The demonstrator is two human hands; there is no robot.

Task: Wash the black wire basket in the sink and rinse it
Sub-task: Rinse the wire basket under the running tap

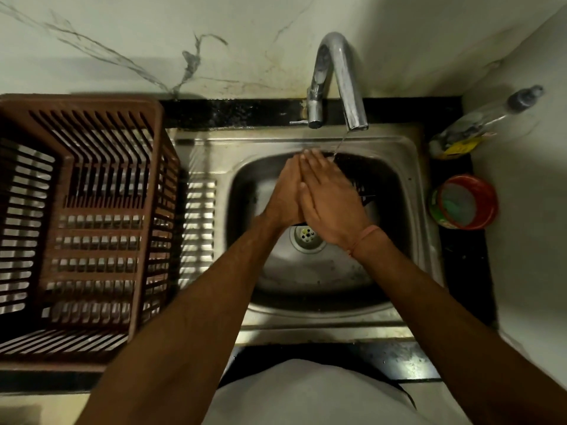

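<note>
Black wire basket mostly hidden beneath flat, pressed-together left hand, right hand; both empty.

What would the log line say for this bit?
hands: left hand and right hand pressed together under tap | water: running | black wire basket: in sink, not held

My hands crowd the sink under the tap; the brown crate blocks the left, open basin near the drain.
</note>
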